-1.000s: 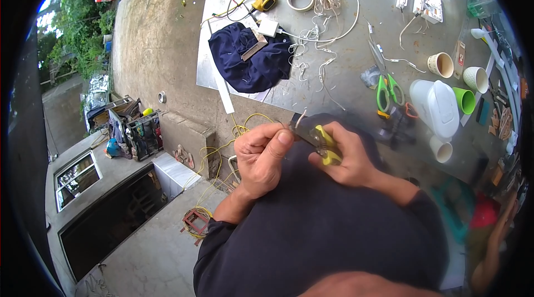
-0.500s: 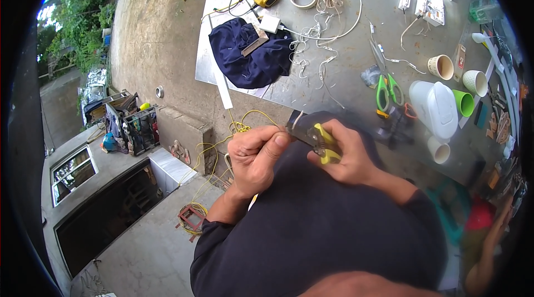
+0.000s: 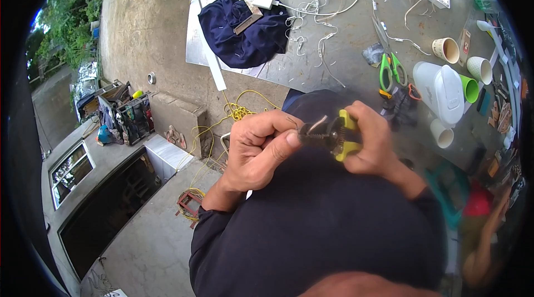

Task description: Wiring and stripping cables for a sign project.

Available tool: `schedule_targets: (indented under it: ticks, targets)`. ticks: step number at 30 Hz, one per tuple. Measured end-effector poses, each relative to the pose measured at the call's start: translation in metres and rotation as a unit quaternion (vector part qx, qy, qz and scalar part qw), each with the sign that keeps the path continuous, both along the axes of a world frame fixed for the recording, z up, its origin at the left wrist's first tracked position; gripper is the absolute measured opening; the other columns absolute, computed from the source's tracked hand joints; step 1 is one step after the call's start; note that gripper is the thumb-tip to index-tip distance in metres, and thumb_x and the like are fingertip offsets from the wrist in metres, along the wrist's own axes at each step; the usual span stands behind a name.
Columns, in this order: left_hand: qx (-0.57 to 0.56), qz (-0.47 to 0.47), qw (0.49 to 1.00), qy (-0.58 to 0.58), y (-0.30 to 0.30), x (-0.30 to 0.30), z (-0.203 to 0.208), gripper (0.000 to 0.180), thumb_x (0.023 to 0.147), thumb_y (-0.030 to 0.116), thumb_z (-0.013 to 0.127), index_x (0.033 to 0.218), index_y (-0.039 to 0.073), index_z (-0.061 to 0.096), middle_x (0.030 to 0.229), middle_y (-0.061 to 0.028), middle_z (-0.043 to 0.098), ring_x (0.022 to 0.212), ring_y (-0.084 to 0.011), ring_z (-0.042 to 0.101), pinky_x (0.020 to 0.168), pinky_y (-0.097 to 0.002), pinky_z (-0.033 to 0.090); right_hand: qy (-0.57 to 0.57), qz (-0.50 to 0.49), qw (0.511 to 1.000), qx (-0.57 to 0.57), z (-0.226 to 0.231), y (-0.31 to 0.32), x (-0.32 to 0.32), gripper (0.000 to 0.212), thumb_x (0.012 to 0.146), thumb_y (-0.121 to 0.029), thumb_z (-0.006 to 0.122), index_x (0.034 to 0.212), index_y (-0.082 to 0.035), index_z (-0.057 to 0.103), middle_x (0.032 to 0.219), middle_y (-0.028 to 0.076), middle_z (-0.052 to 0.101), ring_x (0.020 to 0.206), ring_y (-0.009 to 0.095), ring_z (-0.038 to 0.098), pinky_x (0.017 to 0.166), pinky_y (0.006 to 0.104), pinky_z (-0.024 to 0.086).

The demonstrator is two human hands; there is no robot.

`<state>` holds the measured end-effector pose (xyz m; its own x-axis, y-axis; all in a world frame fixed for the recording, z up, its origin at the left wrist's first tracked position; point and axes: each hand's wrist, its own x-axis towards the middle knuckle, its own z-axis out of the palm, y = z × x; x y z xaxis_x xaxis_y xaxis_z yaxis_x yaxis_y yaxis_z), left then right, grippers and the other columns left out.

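Observation:
Held in front of my dark shirt, a wire stripper (image 3: 335, 135) with yellow-green handles points its dark jaws to the left. My right hand (image 3: 375, 140) is wrapped round its handles. My left hand (image 3: 257, 151) is closed in a pinch at the jaw end, thumb against forefinger. A short pale wire end (image 3: 318, 123) sticks up beside the jaws. What lies between my left fingertips is mostly hidden; a thin wire strand shows at the forefinger.
On the metal table (image 3: 356, 30) lie a navy cloth (image 3: 236, 38), a white adapter (image 3: 263, 0), strung white modules (image 3: 300, 21) and green-handled scissors (image 3: 394, 69). A white pitcher (image 3: 439, 91) and several cups stand right. Yellow cable (image 3: 239, 112) hangs beyond my left hand. Another person's arm (image 3: 489, 236) shows lower right.
My right hand and the wire stripper have moved slightly right and the tool has turned more level. My left hand stays pinched near its jaws. The view has shifted a little.

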<state>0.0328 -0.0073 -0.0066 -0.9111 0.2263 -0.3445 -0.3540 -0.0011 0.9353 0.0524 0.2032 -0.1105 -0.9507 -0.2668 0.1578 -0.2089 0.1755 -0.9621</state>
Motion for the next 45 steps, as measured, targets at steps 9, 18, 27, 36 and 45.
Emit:
schedule_targets:
  ticks: [9, 18, 27, 36, 45]
  targets:
    - [0.027, 0.036, 0.999, 0.020, -0.005, 0.008, -0.010, 0.010, 0.097, 0.004, 0.064, 0.095, -0.005, 0.068, 0.077, 0.0019, 0.061, 0.062, -0.0006, 0.044, 0.054, -0.0189, 0.033, -0.135, 0.057, 0.987, -0.073, -0.003, -0.005, 0.008, 0.044, 0.074, -0.009, 0.081, 0.108, -0.002, 0.055, 0.088, 0.008, 0.060, 0.074, 0.015, 0.058, 0.067, 0.0282, 0.047]
    - [0.059, 0.070, 0.996, -0.008, -0.013, 0.003, -0.018, 0.011, 0.097, 0.004, 0.064, 0.098, -0.006, 0.069, 0.080, 0.0008, 0.063, 0.068, -0.0009, 0.047, 0.060, -0.0180, 0.035, -0.199, 0.046, 0.972, -0.115, 0.006, -0.018, 0.000, 0.043, 0.078, -0.013, 0.083, 0.110, 0.000, 0.057, 0.089, 0.006, 0.062, 0.078, 0.010, 0.057, 0.071, 0.0263, 0.048]
    - [-0.046, 0.022, 0.981, 0.186, -0.027, -0.016, -0.026, 0.010, 0.093, 0.005, 0.069, 0.095, -0.004, 0.071, 0.070, 0.0000, 0.062, 0.057, -0.0002, 0.043, 0.050, -0.0188, 0.030, -0.111, 0.012, 0.994, 0.014, 0.020, -0.024, -0.012, 0.043, 0.075, -0.009, 0.078, 0.111, -0.001, 0.056, 0.087, 0.010, 0.058, 0.077, 0.018, 0.057, 0.069, 0.0308, 0.048]
    - [0.224, 0.009, 0.954, 0.198, -0.042, -0.038, -0.026, 0.016, 0.081, 0.008, 0.078, 0.090, -0.004, 0.072, 0.067, -0.0064, 0.063, 0.052, -0.0074, 0.045, 0.049, -0.0245, 0.032, 0.209, -0.069, 0.953, 0.207, 0.059, -0.026, -0.022, 0.056, 0.072, -0.013, 0.082, 0.115, 0.005, 0.052, 0.090, 0.016, 0.052, 0.070, 0.033, 0.053, 0.063, 0.0404, 0.045]
    - [0.302, 0.026, 0.941, 0.153, -0.053, -0.034, -0.033, 0.016, 0.085, 0.009, 0.077, 0.092, -0.003, 0.069, 0.071, -0.0071, 0.062, 0.061, -0.0104, 0.052, 0.054, -0.0253, 0.038, 0.200, -0.082, 0.945, 0.247, 0.077, -0.045, -0.020, 0.067, 0.061, -0.013, 0.082, 0.117, 0.005, 0.050, 0.093, 0.018, 0.053, 0.075, 0.036, 0.054, 0.066, 0.0444, 0.044]
